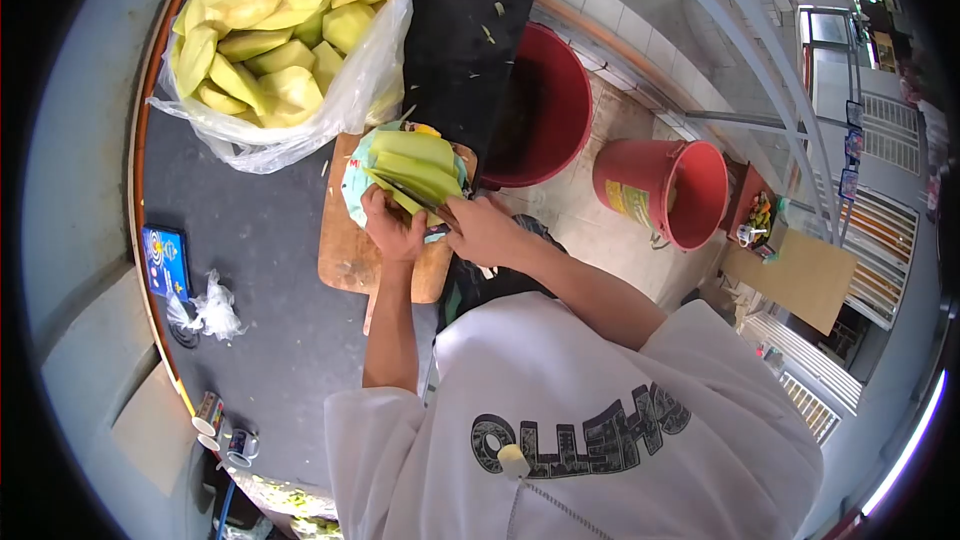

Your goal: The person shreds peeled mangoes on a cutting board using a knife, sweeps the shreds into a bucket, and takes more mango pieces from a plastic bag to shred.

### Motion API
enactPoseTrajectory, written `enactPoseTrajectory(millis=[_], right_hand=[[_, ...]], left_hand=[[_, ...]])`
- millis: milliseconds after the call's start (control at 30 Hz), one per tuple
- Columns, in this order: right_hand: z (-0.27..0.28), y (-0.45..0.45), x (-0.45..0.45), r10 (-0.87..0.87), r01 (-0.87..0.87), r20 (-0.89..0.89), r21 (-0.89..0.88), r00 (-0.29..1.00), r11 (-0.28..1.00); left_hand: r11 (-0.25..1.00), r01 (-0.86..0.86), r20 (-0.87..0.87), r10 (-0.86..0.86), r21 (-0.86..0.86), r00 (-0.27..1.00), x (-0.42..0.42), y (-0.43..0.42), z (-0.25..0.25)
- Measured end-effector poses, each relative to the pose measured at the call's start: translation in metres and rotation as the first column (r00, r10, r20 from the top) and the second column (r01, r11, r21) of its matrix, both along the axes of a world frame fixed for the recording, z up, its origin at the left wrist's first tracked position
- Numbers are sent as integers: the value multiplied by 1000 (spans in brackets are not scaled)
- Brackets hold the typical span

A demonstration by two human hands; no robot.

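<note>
My left hand is closed on a pale green slice of what looks like peeled green mango. My right hand grips a knife, its blade lying along the slice close to my left fingers. Just beyond both hands, larger green mango pieces rest on a printed light-blue plastic bag. That bag lies on a wooden cutting board, whose far part is covered.
A clear plastic bag full of peeled mango pieces stands beyond the board. Left are a blue box, crumpled plastic and mugs. A red bucket stands beside the dark table; another red bucket is farther right.
</note>
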State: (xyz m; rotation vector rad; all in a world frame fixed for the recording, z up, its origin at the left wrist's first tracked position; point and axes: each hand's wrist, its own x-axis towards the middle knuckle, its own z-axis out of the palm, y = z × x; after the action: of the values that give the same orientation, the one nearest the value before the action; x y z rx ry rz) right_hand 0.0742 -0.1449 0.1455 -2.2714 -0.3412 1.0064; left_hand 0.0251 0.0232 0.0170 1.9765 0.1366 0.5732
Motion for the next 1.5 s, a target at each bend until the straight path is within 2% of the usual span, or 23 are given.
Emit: enactPoseTrajectory(millis=[67, 133, 233, 300, 400, 433, 500, 567, 600, 667, 700, 733, 800, 867, 933, 1000, 1067, 1133, 1267, 1300, 1333, 1433, 1500], right_hand=[[4, -1, -2, -28, 28, -94, 7, 995, 1000], [3, -2, -4, -30, 31, -92, 5, 995, 1000], [3, 0, -3, -38, 38, -75, -1, 996, 999], [8, -1, -8, -53, 52, -52, -7, 997, 999], [7, -4, -2, 19, -19, 5, -10, 1000, 1000], [3, -5, -8, 1, -2, -26, -9, 1000, 1000], [-4, -3, -10, -10, 9, -54, -9, 999, 1000], [-9, 2, -15, -93, 91, 36, 65, 995, 994], [-6, 1, -27, -101, 100, 19, 62, 995, 993], [-6, 2, -19, -59, 54, 100, 57, 993, 997], [0, 1, -16, -55, 55, 14, 26, 998, 998], [-6, -1, -28, -66, 66, 2, 21, 998, 998], [-22, -5, -29, -87, 80, 91, 82, 992, 993], [-23, -7, -27, -62, 57, 63, 76, 996, 996], [-4, -1, -17, -38, 33, 58, 77, 998, 997], [14, 2, -17, -17, 18, 56, -19, 998, 1000], [12, 9, -22, -3, 6, 61, -37, 998, 999], [10, 11, -28, 15, -12, 64, -57, 998, 998], [10, 8, -24, 67, -66, 14, -73, 998, 995], [12, 9, -19, 71, -71, 9, -74, 997, 995], [13, 9, -15, 75, -74, 16, -71, 997, 995], [17, 4, -17, 55, -56, -37, -41, 998, 998], [19, -1, -20, 33, -35, -55, -37, 998, 999]], left_hand=[[998, 14, -21, -15, -56, 1000, -6, -2, 1], [995, 16, -21, -18, -103, 1000, 0, -1, 1], [999, 16, -10, -16, -34, 1000, 0, 0, 4], [998, 16, -69, -11, 62, 998, -3, 3, 5], [999, 39, -31, -39, -19, 999, -2, 0, 2], [996, 67, 12, -67, 53, 998, -1, 1, 4], [997, 46, -18, -45, 70, 999, -1, 1, 4], [996, 23, -60, -18, 82, 998, -7, -1, 3], [997, 33, -76, -27, 73, 997, -12, -1, 3], [997, 26, -49, -22, 75, 999, 4, 3, 2], [993, 52, -4, -52, 107, 999, 5, 2, 3], [987, 88, 22, -92, 137, 996, -5, 2, 6], [982, 105, 13, -108, 157, 994, -1, 1, 7], [993, 102, -86, -96, 64, 992, -9, 3, 14], [990, 132, -89, -127, 48, 988, -18, 7, 12], [909, 134, -168, -215, -394, 962, -37, 3, 11], [905, 95, -181, -184, -414, 966, -42, -5, 13], [937, 92, -139, -147, -338, 979, -47, -7, 9], [932, 87, -186, -161, -351, 969, -53, -5, -2], [926, 106, -89, -147, -362, 985, -49, -8, 0], [928, 105, -83, -143, -358, 986, -45, -9, -1], [933, 75, -138, -131, -351, 982, -51, -10, -3], [958, 74, -176, -127, -278, 976, -53, -8, -6]])
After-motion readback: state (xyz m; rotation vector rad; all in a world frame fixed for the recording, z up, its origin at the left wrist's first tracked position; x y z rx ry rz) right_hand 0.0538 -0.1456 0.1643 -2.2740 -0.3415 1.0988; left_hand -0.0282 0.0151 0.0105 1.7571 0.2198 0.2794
